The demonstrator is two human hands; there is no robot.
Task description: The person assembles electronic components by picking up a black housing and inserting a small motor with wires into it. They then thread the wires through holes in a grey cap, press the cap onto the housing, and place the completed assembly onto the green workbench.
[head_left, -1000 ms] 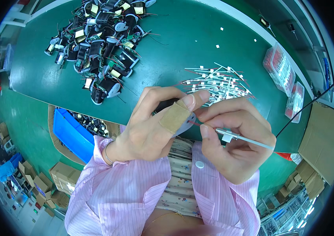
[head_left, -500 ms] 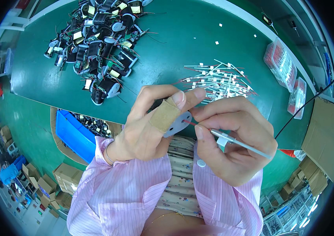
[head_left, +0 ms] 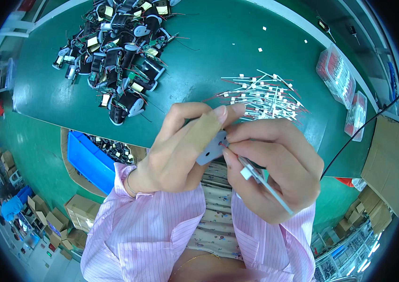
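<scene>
My left hand (head_left: 169, 157), a tan wrap on one finger, is closed around a part whose grey plastic end plate (head_left: 210, 151) with small holes faces right. The rest of that part is hidden by the fingers. Close beside the plate, my right hand (head_left: 286, 162) pinches the lead end of a thin pale rod with red wire (head_left: 271, 193). A small white square tab (head_left: 246, 173) sits on the rod. The wire tip meets the plate at a hole; how deep it goes cannot be seen. Beyond my hands lies a heap of similar rods (head_left: 270, 96) with white tabs.
A large pile of black-and-grey parts with circuit boards (head_left: 115, 58) covers the table's far left. Two clear plastic boxes (head_left: 336, 77) of rods stand at the right edge. Below the table's front edge, a blue bin (head_left: 89, 162) sits in a carton beside more parts.
My right hand has shifted slightly left, bringing the wire closer to the plate. The rod has swung so its free end points further down. My left hand has barely moved.
</scene>
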